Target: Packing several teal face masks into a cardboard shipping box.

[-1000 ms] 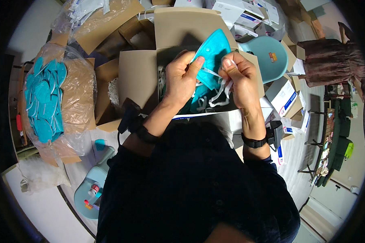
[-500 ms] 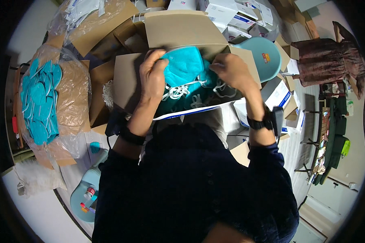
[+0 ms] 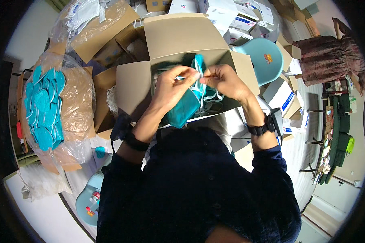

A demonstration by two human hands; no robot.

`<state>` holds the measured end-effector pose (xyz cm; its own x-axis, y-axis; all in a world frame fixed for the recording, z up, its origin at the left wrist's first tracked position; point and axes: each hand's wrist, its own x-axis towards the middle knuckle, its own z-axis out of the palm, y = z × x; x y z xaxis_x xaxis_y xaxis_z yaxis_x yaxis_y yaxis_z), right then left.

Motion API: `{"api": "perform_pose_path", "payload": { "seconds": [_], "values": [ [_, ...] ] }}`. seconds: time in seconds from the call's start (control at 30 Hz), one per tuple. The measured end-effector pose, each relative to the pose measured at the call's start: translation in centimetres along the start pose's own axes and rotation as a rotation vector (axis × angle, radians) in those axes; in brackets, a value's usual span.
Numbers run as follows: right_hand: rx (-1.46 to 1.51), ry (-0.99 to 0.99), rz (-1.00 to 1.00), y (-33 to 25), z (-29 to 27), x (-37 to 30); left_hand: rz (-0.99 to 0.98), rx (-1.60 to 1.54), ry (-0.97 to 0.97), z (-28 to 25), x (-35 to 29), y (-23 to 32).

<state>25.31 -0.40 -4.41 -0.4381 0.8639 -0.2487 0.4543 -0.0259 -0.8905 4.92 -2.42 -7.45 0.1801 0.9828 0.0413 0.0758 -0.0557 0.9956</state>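
A teal face mask hangs tilted over the near edge of an open cardboard box. My left hand pinches at its white strap and upper edge, thumb and fingers pressed together. Fingertip to fingertip with it, my right hand also pinches, apparently on the white strap; the exact grip is too small to make out. Behind the fingers another teal mask piece stands up. More white straps lie loose in the box below my right hand, over darker teal masks partly in shadow.
On the left a plastic-lined carton carries a heap of teal masks. A light-blue stool stands at the right, with several white boxes beside it. Another light-blue stool is at lower left, with small items on it.
Both hands have come together over the box's middle. The mask has dropped from upright between the hands to hanging lower, toward me, and the fingers are now at its strap.
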Motion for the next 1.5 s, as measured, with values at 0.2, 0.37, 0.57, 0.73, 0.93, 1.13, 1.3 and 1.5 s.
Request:
{"api": "perform_pose_path", "payload": {
  "seconds": [0.2, 0.37, 0.57, 0.73, 0.93, 1.13, 1.3, 1.5],
  "values": [
    [-0.062, 0.014, -0.153, -2.3, 1.9, -1.2, -0.049, 0.078, -0.053, 0.4, -0.4, -0.2],
    [-0.593, 0.403, -0.373, -0.9, 3.1, -0.8, 0.028, 0.243, 0.032, 0.7, -0.4, 0.5],
    [-0.581, 0.788, -0.165, 0.5, -2.6, -0.3, 0.254, 0.093, 0.342, -0.5, -1.0, 0.1],
    [0.258, 0.525, -0.32, 0.4, 0.2, -0.6, 0.292, -0.131, 0.345, 0.0, 1.0, 0.6],
    [0.82, 0.406, 0.106, -3.6, 6.0, -0.2, 0.25, -0.309, 0.244, 0.6, -0.3, 1.5],
    [0.771, 0.352, 0.126, -3.1, 6.5, 0.0, 0.246, -0.259, 0.283, 0.2, -0.4, 1.5],
    [0.217, 0.539, -0.266, -1.0, 5.5, -0.5, 0.259, -0.347, 0.288, 0.4, -0.9, 1.5],
    [0.077, 0.817, -0.17, 0.0, -2.2, -3.1, 0.102, -0.421, 0.383, -3.1, -0.2, -0.2]
  ]
}}
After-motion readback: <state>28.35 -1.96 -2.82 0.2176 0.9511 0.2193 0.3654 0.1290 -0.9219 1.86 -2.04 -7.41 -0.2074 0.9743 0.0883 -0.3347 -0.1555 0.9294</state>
